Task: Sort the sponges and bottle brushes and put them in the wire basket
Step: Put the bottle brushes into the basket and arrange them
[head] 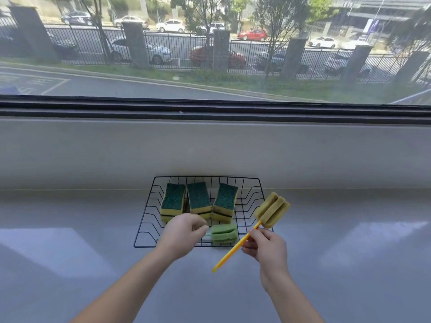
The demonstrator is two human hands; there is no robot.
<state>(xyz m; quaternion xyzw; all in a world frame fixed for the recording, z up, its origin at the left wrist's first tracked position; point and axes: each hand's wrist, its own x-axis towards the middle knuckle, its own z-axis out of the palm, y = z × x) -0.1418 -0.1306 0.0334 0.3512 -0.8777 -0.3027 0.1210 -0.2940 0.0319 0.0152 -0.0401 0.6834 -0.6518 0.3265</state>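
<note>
A wire basket sits at the back edge of the counter, near its middle. Three piles of sponges stand in a row in the back of the basket, green sides up.

A green brush lies flat in the front of the basket. Its soft head points right and its thin handle points left. The left hand is over that handle with its fingers curled. I cannot tell if it is pinching the handle.

The right hand grips the stick of a yellow brush. It slants, with the head up over the basket's right side and the tail pointing down and left.
</note>
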